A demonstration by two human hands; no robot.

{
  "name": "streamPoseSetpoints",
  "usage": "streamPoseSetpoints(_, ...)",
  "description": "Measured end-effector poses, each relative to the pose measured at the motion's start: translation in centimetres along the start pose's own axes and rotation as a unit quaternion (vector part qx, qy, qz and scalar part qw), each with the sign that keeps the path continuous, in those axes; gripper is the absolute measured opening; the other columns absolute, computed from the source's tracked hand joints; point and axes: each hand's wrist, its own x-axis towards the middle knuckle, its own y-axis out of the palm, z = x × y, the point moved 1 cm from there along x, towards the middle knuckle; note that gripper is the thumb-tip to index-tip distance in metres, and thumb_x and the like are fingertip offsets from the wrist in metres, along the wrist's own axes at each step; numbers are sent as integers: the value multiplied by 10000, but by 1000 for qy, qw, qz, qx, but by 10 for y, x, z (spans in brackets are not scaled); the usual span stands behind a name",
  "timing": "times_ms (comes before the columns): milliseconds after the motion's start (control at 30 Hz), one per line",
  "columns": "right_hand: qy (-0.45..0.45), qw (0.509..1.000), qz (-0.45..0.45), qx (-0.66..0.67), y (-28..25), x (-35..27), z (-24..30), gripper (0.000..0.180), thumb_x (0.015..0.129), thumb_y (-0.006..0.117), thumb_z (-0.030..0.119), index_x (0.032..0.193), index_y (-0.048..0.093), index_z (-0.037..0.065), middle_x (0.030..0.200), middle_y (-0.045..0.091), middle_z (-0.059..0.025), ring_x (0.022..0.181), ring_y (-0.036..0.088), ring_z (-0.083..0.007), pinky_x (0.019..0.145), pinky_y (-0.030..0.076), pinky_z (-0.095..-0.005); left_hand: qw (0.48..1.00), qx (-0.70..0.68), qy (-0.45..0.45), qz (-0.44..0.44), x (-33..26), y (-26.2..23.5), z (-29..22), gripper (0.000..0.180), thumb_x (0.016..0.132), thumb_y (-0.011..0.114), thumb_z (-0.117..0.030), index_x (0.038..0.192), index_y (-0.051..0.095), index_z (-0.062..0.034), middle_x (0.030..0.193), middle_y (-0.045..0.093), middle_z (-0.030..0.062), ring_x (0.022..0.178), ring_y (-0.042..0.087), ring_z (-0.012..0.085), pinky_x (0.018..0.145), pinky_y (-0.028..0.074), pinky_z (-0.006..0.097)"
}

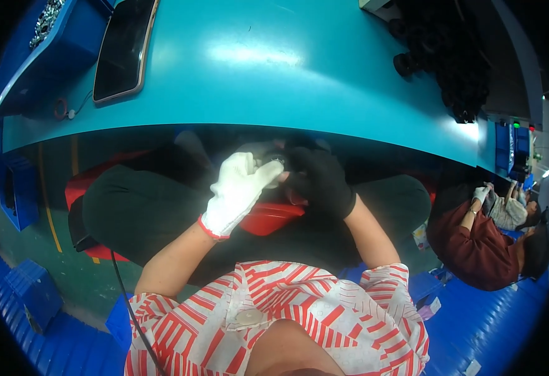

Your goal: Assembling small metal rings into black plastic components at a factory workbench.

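Note:
My left hand, in a white knitted glove with a red cuff edge, is closed in front of me just below the table's near edge. Its thumb and fingers pinch a small dark part that has a shiny spot on it. On the other side, my right hand wears a black glove with bare fingertips and closes on the same part. Both hands meet above my lap. The gloves cover most of the part, so its kind cannot be made out.
A turquoise table spans the far side. On it lie a phone, a blue bin with shiny metal pieces, and a heap of black parts. Below my hands sits a red stool. Co-workers sit at right.

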Motion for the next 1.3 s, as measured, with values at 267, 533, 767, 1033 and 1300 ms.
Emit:
streamPoseSetpoints(267, -115, 977, -45, -175, 10, -1, 3, 358, 718, 733, 241, 1014, 595, 94, 743, 612, -68, 645, 613, -224, 549, 466, -351, 961, 249, 107, -51, 2, -3, 14, 243, 808, 650, -53, 1012, 596, 67, 793, 639, 91, 683, 605, 137, 678, 492, 248)
streamPoseSetpoints(533, -159, 965, -103, -181, 16, -1, 1, 405, 704, 746, 231, 1043, 589, 77, 798, 625, -81, 664, 620, -225, 559, 476, -321, 936, 321, 130, -64, 2, 0, 6, 218, 799, 642, -62, 983, 606, 49, 671, 614, 89, 628, 580, 112, 589, 446, 243)
streamPoseSetpoints(767, -137, 979, -69, -136, 7, 2, 7, 347, 736, 729, 217, 1026, 602, 74, 778, 633, -93, 661, 623, -238, 566, 479, -323, 977, 191, 91, 14, 4, -5, 0, 305, 827, 624, -32, 1109, 552, 58, 829, 634, 100, 720, 602, 127, 635, 472, 234)
streamPoseSetpoints(1033, 37, 997, -21, 71, 4, -1, -11, 253, 774, 684, 207, 906, 613, 4, 710, 616, -144, 645, 625, -293, 564, 472, -354, 999, -10, 11, 36, 4, -1, -4, 410, 837, 607, -7, 1222, 484, 64, 993, 611, 146, 826, 646, 194, 752, 525, 276)
streamPoseSetpoints(1300, -61, 996, -26, -63, 16, -4, -11, 253, 731, 718, 201, 928, 621, 74, 715, 624, -101, 641, 623, -251, 545, 469, -342, 997, 61, 12, 34, 7, -9, 16, 385, 835, 624, -30, 1192, 514, 62, 969, 618, 126, 795, 629, 163, 730, 525, 255)
